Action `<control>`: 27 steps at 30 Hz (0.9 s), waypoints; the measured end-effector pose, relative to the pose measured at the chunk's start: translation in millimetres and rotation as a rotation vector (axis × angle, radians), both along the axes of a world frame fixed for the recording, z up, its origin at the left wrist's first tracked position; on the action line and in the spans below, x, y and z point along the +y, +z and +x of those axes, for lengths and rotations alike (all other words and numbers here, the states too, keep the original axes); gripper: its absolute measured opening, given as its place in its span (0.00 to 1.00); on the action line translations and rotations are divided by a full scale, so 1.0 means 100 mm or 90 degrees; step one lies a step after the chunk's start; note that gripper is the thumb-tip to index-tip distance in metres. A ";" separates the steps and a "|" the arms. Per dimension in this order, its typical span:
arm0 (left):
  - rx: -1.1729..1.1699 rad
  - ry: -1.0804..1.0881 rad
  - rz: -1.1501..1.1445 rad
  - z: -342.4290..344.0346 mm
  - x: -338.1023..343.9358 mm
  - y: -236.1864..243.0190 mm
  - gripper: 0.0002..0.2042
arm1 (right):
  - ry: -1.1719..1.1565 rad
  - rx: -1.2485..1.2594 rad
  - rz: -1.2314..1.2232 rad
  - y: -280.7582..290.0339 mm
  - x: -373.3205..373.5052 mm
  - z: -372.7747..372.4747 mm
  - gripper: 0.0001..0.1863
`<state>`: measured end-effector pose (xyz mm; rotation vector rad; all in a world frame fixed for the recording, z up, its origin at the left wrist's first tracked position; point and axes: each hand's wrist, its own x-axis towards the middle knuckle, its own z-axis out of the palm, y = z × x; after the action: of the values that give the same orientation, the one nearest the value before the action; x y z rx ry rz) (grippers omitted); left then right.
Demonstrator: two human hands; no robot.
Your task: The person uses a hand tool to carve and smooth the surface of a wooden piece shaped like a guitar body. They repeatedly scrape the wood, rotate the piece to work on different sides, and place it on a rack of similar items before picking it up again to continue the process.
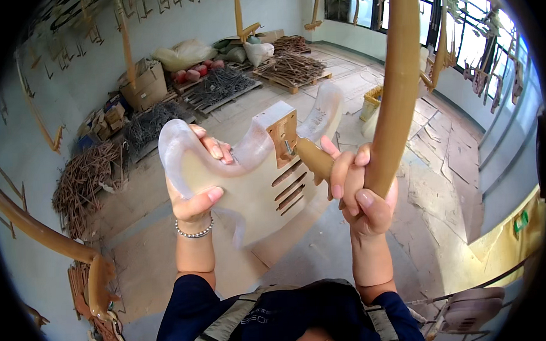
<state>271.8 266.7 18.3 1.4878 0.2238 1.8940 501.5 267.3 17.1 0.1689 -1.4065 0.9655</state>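
Observation:
A pale, milky-coated electric guitar body (249,189) hangs tilted in front of me, with several slots and a bare wood neck pocket (281,134). My left hand (193,204) is closed on its left horn, thumb in front and fingers over the upper edge. A small metal screw or hook (288,148) shows at the pocket. My right hand (370,209) wraps round the lower end of a glossy yellow-brown guitar neck (396,88) that runs up out of view. The neck's headstock (314,159) points left to the pocket; whether they touch, I cannot tell.
More necks, such as one at the left (46,232), hang around me. Along the wall lie heaps of brown metal hooks (87,183), dark wire on pallets (222,85), a cardboard box (144,85) and sacks (185,53). A yellow basket (371,103) stands beyond the neck.

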 end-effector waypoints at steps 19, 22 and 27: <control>0.214 -0.206 -0.015 0.48 0.44 0.40 0.42 | -0.352 -0.165 -0.038 0.26 -0.10 0.40 0.24; 0.235 -0.255 0.030 0.49 0.62 0.41 0.42 | -0.247 -0.167 -0.018 0.35 0.05 0.67 0.23; 0.293 -0.205 -0.009 0.74 0.64 0.60 0.41 | -0.238 -0.170 -0.043 0.37 0.13 0.89 0.22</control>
<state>346.1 330.2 78.0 1.8132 0.1913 1.2824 590.4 280.5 54.3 -0.2750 -1.5757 0.7389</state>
